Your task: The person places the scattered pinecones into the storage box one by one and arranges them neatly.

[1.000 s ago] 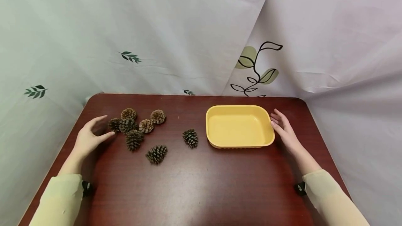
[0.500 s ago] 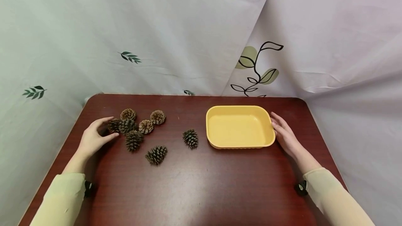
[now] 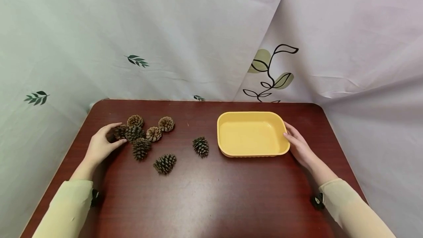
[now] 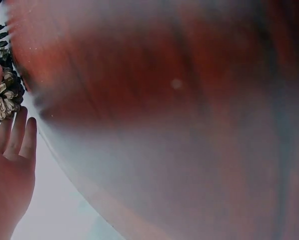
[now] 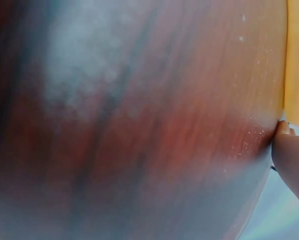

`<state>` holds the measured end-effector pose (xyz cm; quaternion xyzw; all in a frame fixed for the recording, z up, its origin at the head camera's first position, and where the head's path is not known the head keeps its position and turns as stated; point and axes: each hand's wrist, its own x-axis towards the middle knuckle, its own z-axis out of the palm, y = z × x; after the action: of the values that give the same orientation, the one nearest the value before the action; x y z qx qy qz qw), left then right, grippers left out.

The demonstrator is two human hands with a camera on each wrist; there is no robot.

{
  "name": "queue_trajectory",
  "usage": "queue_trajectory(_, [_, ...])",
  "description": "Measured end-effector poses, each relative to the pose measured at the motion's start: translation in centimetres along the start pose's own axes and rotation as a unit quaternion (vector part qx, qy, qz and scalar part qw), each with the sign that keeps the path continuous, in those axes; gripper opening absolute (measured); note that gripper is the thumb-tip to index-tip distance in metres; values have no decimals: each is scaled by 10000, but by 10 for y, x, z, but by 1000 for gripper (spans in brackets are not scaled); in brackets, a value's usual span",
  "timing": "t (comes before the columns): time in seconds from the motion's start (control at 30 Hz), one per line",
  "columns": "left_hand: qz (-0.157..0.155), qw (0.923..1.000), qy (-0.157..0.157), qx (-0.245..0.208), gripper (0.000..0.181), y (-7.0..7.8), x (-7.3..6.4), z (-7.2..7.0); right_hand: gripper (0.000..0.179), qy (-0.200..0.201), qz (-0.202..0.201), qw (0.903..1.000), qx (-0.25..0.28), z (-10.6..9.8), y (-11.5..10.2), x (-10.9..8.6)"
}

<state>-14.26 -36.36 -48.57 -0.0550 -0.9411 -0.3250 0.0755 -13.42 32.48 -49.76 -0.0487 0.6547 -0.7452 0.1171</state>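
In the head view my left hand (image 3: 100, 144) reaches round the leftmost pine cone (image 3: 120, 132) of a cluster, thumb on the near side and fingers on the far side. The left wrist view shows that pine cone (image 4: 7, 97) between the thumb and fairly straight fingers (image 4: 17, 135); whether they press on it is unclear. At the right, my right hand (image 3: 300, 148) pinches the right edge of a yellow rectangular plastic basin (image 3: 252, 153). Its thumb lies over the rim while the other fingers are partly hidden behind the wall. No cones lie in the basin.
Several more pine cones (image 3: 141, 148) crowd beside my left hand. Two stand apart: one pine cone (image 3: 165, 164) towards the front, another pine cone (image 3: 201, 147) left of the basin. The dark red table (image 3: 211, 201) meets a white leaf-print cloth (image 3: 185, 39) at its back edge.
My left hand has moved right until its thumb and fingers flank the leftmost pine cone. My right hand's thumb has come over the basin's rim. The cones and basin have not visibly moved.
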Motion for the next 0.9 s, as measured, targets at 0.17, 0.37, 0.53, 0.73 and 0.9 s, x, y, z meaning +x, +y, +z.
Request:
queue_trajectory(0.17, [-39,9999,64,109,62,0,1,-1,49,14,-101,9999,135,1,1,-3])
queue_trajectory(0.37, [-290,9995,154,24,61,-5,-2,-5,37,-65,-211,9994,283,2,1,-5])
queue_trajectory(0.53, [-494,9985,212,-74,61,-5,-5,-9,41,-276,-208,9985,420,-3,2,-6])
queue_trajectory(0.73, [-768,9964,324,-145,59,-1,-7,-11,45,-435,-289,9968,598,-6,5,-8])
queue_trajectory(0.9, [-935,9944,440,-211,60,0,-8,-15,47,-535,-343,9960,629,-7,6,-8])
